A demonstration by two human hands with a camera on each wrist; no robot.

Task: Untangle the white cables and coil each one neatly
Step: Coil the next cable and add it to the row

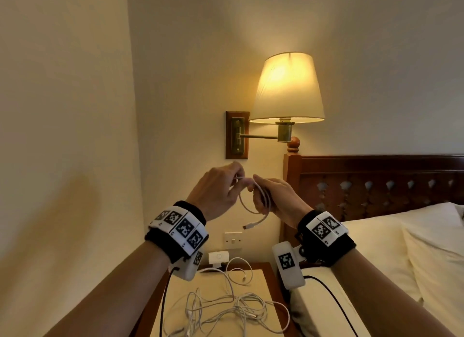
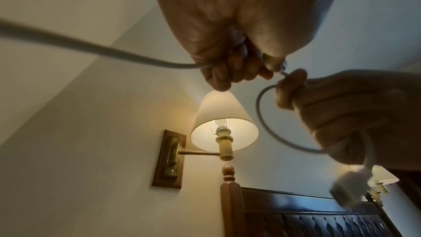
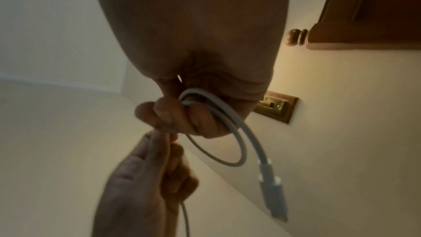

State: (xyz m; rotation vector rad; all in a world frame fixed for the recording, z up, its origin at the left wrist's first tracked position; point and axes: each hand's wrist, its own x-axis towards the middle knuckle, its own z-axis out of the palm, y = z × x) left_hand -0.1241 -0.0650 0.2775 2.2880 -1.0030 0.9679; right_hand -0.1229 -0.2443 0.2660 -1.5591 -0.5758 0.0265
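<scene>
Coiling one white cable (image 1: 253,206), the right hand (image 1: 276,198) is clasping the loops while the left hand (image 1: 216,188) is pinching its tail; feeding even turns should be keeping it neat.

A short white cable (image 1: 253,206) is hanging in small loops, its plug (image 1: 248,226) dangling at 6 o'clock; more white cables (image 1: 226,309) are lying tangled on the bedside table (image 1: 261,281) below.

cable plug (image 2: 348,189) — blurred | tangled cables (image 1: 226,311) — cut off at frame bottom
</scene>
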